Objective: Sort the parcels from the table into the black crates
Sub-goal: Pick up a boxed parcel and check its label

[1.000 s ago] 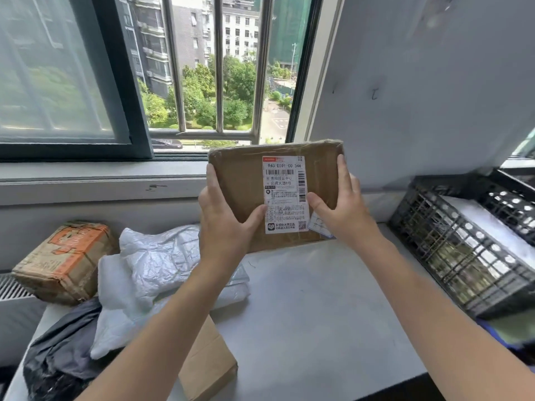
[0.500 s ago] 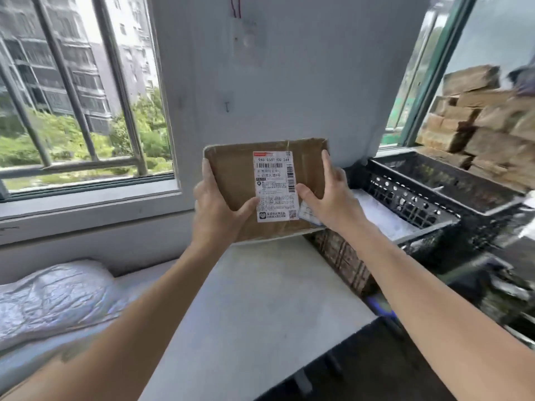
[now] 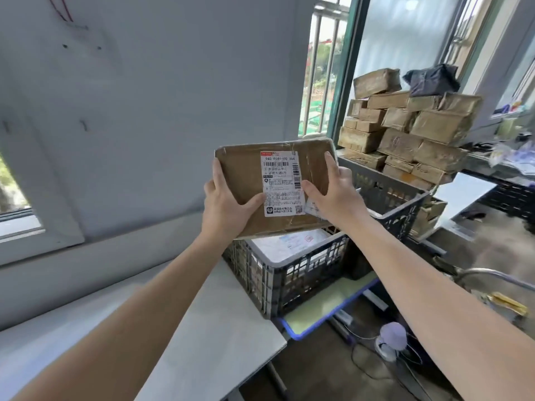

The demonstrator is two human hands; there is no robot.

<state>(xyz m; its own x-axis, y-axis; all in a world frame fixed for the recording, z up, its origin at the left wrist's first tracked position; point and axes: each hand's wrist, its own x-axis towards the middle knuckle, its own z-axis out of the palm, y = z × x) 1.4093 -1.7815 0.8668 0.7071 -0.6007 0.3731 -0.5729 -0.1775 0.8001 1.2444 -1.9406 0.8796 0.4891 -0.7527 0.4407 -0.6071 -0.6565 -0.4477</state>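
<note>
Brown cardboard, flat and seemingly stiff and light, the parcel (image 3: 278,186) is held upright at its side edges by the left hand (image 3: 228,208) and right hand (image 3: 333,192), both closed on it, above the nearest black crate (image 3: 304,270) past the table's (image 3: 202,328) right edge

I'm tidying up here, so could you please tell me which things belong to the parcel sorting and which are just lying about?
Job in hand:
- cardboard parcel, held by left hand and right hand
- near black crate
- far black crate

Lying about:
- stacked cardboard boxes
- black bag
- cables
</note>
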